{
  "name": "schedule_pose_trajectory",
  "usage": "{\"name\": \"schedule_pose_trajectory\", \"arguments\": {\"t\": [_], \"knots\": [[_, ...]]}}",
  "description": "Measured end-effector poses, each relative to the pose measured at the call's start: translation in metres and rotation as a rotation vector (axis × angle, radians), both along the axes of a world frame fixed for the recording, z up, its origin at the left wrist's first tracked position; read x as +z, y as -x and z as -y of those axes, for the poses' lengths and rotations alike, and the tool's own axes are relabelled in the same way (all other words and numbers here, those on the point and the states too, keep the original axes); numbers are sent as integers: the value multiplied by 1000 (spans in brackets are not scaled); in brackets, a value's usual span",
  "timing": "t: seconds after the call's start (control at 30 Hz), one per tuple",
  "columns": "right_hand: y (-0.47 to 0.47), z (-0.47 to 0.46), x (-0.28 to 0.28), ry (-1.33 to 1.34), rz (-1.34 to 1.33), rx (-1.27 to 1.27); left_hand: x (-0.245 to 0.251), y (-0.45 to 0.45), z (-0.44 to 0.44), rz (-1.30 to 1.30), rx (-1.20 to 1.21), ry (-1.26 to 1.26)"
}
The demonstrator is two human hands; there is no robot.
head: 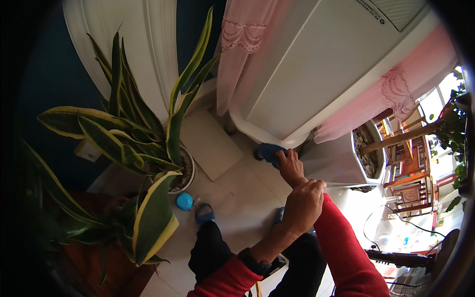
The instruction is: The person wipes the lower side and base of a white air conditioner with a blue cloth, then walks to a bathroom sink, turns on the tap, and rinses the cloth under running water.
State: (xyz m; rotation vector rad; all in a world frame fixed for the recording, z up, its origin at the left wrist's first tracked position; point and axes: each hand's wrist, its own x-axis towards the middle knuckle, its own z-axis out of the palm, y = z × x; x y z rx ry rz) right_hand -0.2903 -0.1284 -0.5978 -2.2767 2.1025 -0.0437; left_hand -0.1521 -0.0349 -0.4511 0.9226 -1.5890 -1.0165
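Observation:
A blue cloth [271,153] hangs from the fingers of my right hand [292,167], close to the bottom corner of a white floor-standing appliance [297,70]. My left hand [306,204] has its fingers closed on the cuff of the red right sleeve [336,219], just behind the right wrist. To the left, a variegated snake plant [111,126] grows in a round white pot [192,174]. Beside that pot a round blue object [184,201] lies on the floor.
A large white planter [334,163] with a thick-stemmed plant stands at the right. A flat tile [213,144] lies by the wall. Pink lace curtains [241,48] hang about the appliance. Wooden chairs [412,185] and a dark cable [412,224] are farther right.

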Motion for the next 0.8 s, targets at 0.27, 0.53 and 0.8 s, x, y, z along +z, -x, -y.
{"name": "schedule_pose_trajectory", "arguments": {"t": [0.27,0.53,0.8], "knots": [[49,-15,-7,77,413,-610,4,-2,-2,11,-20,-14],[-22,10,-8,156,558,-419,4,1,2,5,-39,-10],[-63,22,40,181,611,12,7,3,3,-64,-1,33]]}}
